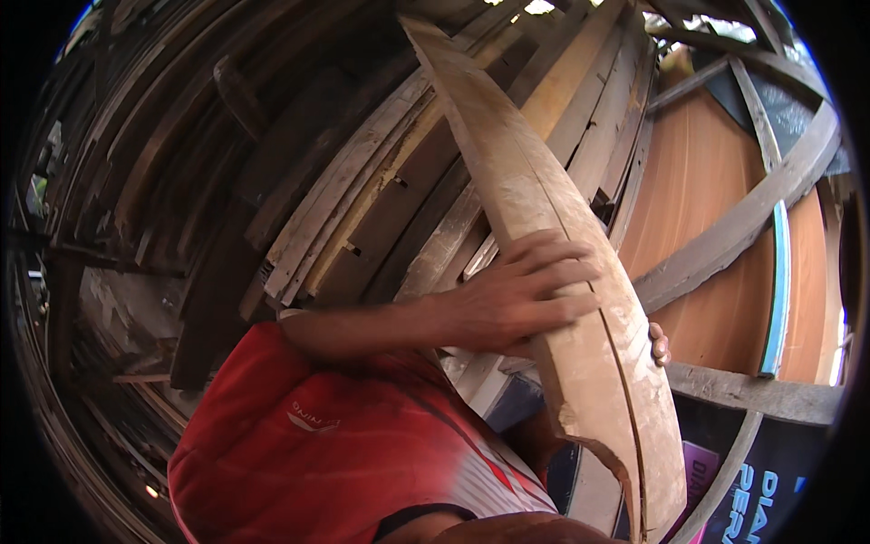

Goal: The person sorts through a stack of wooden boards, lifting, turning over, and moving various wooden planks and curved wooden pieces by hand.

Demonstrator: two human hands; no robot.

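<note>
A long, curved, pale piece of timber [530, 186] slants from the top middle to the bottom right. A dark line, crack or groove, runs along its face, and its lower left edge has a curved cut-out. My left hand [544, 290] lies on its upper face, fingers spread across the wood and slightly blurred. At the right edge, fingertips of my right hand [660, 345] curl around from beneath; the palm is hidden by the timber. Part of my red shirt [317, 435] shows at the lower left.
Weathered planks [362, 181] are stacked behind the timber, with more dark boards at the left. A brown wood panel [707, 181] stands at the right, crossed by a grey beam [725, 249]. A blue-edged strip [778, 290] leans against it; dark printed sheeting [779, 471] hangs below.
</note>
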